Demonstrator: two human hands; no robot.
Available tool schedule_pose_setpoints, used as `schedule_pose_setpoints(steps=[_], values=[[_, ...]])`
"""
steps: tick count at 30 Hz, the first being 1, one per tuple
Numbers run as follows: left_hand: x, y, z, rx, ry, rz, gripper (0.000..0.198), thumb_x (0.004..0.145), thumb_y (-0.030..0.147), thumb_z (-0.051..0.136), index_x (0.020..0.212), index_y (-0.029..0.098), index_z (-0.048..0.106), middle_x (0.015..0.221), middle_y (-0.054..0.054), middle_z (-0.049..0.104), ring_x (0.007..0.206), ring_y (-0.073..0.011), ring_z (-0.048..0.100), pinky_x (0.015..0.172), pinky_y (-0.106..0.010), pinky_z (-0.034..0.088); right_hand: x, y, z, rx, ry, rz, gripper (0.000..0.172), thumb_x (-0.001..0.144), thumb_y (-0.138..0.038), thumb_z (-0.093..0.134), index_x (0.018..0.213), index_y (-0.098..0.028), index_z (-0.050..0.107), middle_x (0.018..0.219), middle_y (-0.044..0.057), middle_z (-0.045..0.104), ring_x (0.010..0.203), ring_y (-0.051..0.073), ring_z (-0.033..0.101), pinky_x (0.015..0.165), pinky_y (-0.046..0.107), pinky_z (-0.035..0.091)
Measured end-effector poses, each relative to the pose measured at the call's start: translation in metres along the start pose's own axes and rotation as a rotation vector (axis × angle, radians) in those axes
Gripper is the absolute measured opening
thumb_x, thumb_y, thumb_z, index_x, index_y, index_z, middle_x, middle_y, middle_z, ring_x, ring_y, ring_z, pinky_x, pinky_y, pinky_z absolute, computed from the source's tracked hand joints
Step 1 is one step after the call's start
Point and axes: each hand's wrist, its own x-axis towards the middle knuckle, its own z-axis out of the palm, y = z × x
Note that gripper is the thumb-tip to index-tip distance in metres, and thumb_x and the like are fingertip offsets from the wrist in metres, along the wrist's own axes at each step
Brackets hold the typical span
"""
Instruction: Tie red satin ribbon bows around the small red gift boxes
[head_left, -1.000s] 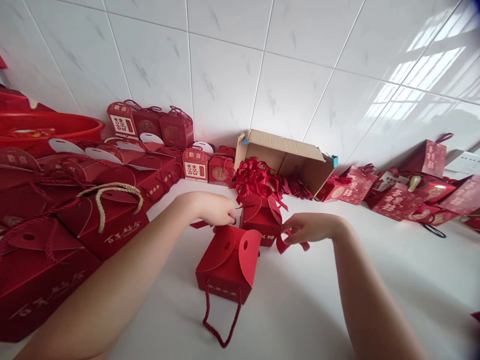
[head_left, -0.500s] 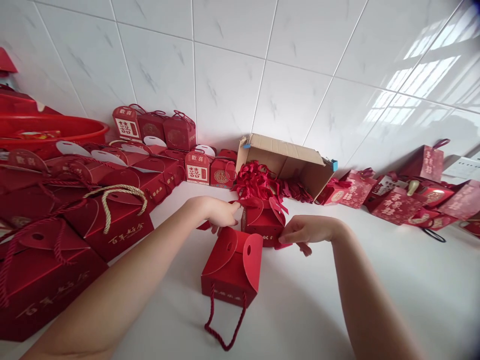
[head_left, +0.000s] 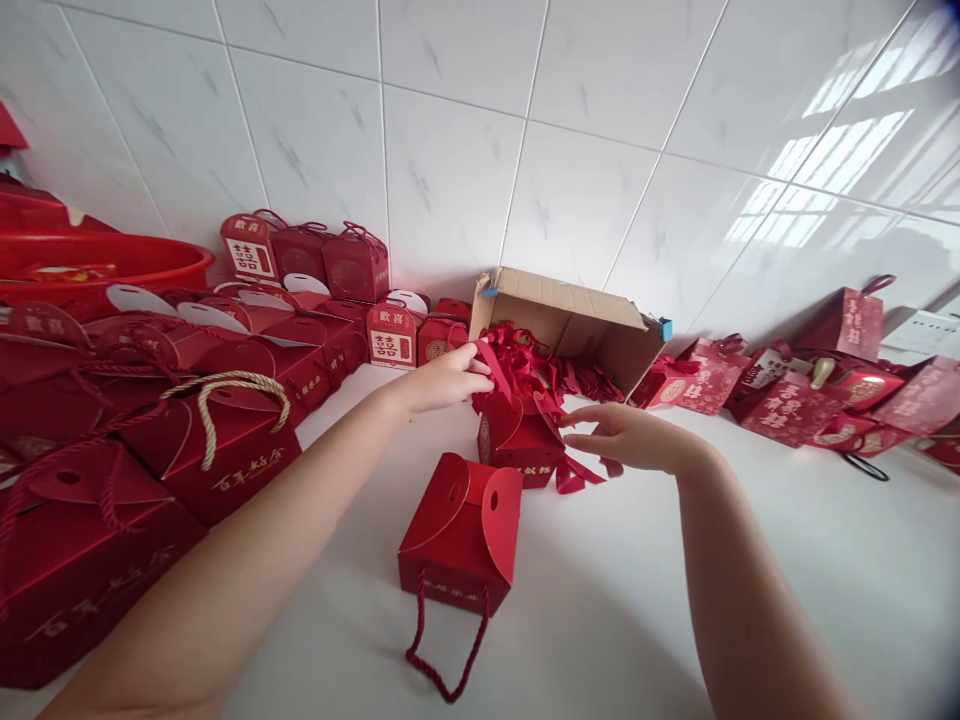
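Observation:
Two small red gift boxes stand on the white floor in front of me. The far box (head_left: 516, 440) has a red ribbon (head_left: 495, 365) rising from its top. My left hand (head_left: 442, 378) pinches that ribbon above the box's left side. My right hand (head_left: 615, 437) hovers at the box's right flap with its fingers stretched out, touching or almost touching it. More ribbon (head_left: 574, 475) lies loose on the floor under that hand. The near box (head_left: 459, 535) stands apart from both hands, its rounded flaps up and a red cord handle (head_left: 442, 655) hanging toward me.
A cardboard box (head_left: 574, 320) lies on its side against the tiled wall, spilling red ribbons (head_left: 540, 365). Several larger red gift boxes (head_left: 217, 440) crowd the left, with a red basin (head_left: 105, 255) behind. More red boxes and bags (head_left: 795, 405) line the right wall.
My left hand rose from beside the far box and lifted the ribbon up. My right hand let go of the ribbon end, opened, and moved up to the box's right flap.

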Motion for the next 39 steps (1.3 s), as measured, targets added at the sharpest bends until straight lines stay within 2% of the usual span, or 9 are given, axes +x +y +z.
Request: schedule_pose_setpoints(steps=[3, 11, 14, 21, 24, 29, 32, 35, 39], values=[[-0.001, 0.006, 0.000, -0.112, 0.066, 0.012, 0.038, 0.072, 0.030, 0.059, 0.109, 0.022, 0.053, 0.106, -0.005, 0.062, 0.098, -0.0196, 0.057, 0.075, -0.029, 0.044, 0.000, 0.000, 0.001, 0.062, 0.043, -0.028, 0.049, 0.083, -0.057, 0.049, 0.124, -0.030, 0.055, 0.058, -0.002, 0.056, 0.058, 0.015, 0.057, 0.059, 0.025, 0.041], [0.005, 0.004, 0.008, -0.322, 0.244, 0.120, 0.036, 0.077, 0.050, 0.057, 0.090, 0.017, 0.062, 0.088, -0.006, 0.068, 0.077, -0.0165, 0.063, 0.069, -0.028, 0.045, 0.002, 0.004, 0.002, 0.044, -0.113, -0.054, 0.064, 0.085, -0.050, 0.050, 0.143, -0.033, 0.029, 0.072, 0.000, 0.065, 0.063, 0.015, 0.058, 0.063, 0.027, 0.041], [0.007, 0.003, 0.009, -0.375, 0.241, 0.116, 0.041, 0.075, 0.055, 0.058, 0.083, 0.015, 0.063, 0.087, -0.008, 0.070, 0.075, -0.0171, 0.064, 0.069, -0.028, 0.046, 0.002, 0.004, 0.002, 0.050, -0.097, -0.049, 0.067, 0.083, -0.051, 0.053, 0.143, -0.029, 0.032, 0.070, 0.001, 0.066, 0.063, 0.016, 0.059, 0.062, 0.027, 0.041], [0.006, 0.005, 0.010, -0.444, 0.227, 0.105, 0.039, 0.074, 0.052, 0.061, 0.086, 0.015, 0.064, 0.084, -0.008, 0.071, 0.071, -0.0166, 0.065, 0.066, -0.027, 0.046, 0.011, 0.010, 0.007, 0.110, -0.085, -0.002, 0.073, 0.078, -0.060, 0.056, 0.140, -0.026, 0.038, 0.060, -0.001, 0.062, 0.064, 0.018, 0.060, 0.066, 0.029, 0.043], [0.005, 0.007, 0.010, -0.488, 0.271, 0.109, 0.035, 0.076, 0.046, 0.061, 0.092, 0.015, 0.065, 0.084, -0.009, 0.072, 0.074, -0.0174, 0.066, 0.066, -0.027, 0.048, 0.019, 0.015, 0.011, 0.180, -0.076, 0.014, 0.067, 0.078, -0.064, 0.053, 0.132, -0.024, 0.046, 0.056, -0.002, 0.059, 0.061, 0.017, 0.058, 0.064, 0.029, 0.044], [0.005, 0.010, 0.008, -0.532, 0.335, 0.134, 0.026, 0.080, 0.028, 0.056, 0.100, 0.015, 0.067, 0.086, -0.008, 0.072, 0.073, -0.0163, 0.066, 0.065, -0.026, 0.050, 0.032, 0.017, 0.017, 0.416, 0.193, -0.109, 0.051, 0.086, -0.063, 0.040, 0.116, -0.024, 0.053, 0.050, -0.005, 0.048, 0.050, 0.011, 0.048, 0.057, 0.025, 0.042], [0.005, 0.010, 0.008, -0.532, 0.337, 0.153, 0.025, 0.079, 0.028, 0.057, 0.095, 0.014, 0.069, 0.088, -0.009, 0.072, 0.072, -0.0155, 0.065, 0.064, -0.025, 0.050, 0.034, 0.006, 0.021, 0.768, 0.291, -0.300, 0.040, 0.085, -0.056, 0.049, 0.110, -0.024, 0.054, 0.063, -0.004, 0.052, 0.052, 0.009, 0.045, 0.053, 0.023, 0.041], [0.005, 0.009, 0.008, -0.518, 0.336, 0.170, 0.027, 0.079, 0.033, 0.058, 0.094, 0.014, 0.070, 0.088, -0.008, 0.072, 0.070, -0.0147, 0.064, 0.064, -0.025, 0.050, 0.034, -0.006, 0.023, 1.094, 0.338, -0.501, 0.025, 0.081, -0.046, 0.061, 0.085, -0.021, 0.060, 0.067, -0.004, 0.048, 0.054, 0.006, 0.042, 0.053, 0.020, 0.039], [0.001, 0.013, 0.006, -0.488, 0.328, 0.215, 0.033, 0.079, 0.040, 0.057, 0.096, 0.016, 0.071, 0.091, -0.008, 0.071, 0.074, -0.0157, 0.064, 0.068, -0.027, 0.050, 0.033, -0.014, 0.023, 1.253, 0.576, -0.486, 0.020, 0.072, -0.035, 0.073, 0.074, -0.018, 0.063, 0.059, -0.005, 0.043, 0.054, 0.006, 0.040, 0.054, 0.019, 0.041]])
